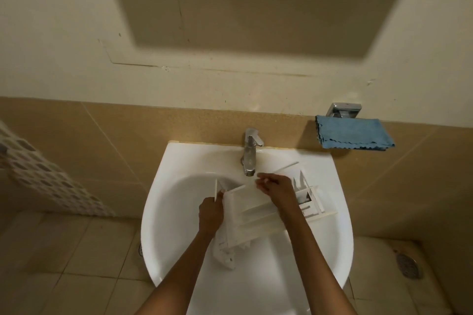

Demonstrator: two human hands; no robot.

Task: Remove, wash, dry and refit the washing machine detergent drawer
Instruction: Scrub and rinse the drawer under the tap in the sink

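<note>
The white detergent drawer [252, 215] lies tilted inside the white sink [179, 169], under the chrome tap [250, 153]. My left hand [211, 215] grips the drawer's left end, thumb curled over its edge. My right hand [276, 190] rests on the drawer's upper side just below the spout, its fingers loosely bent and pointing left. A separate white insert piece [308, 197] with small compartments sits on the sink's right rim. No running water can be made out.
A folded blue cloth [354, 133] hangs on a chrome wall holder [344, 110] right of the tap. A white perforated basket [43, 174] stands at the left. Beige floor tiles with a round drain [408, 264] lie at the lower right.
</note>
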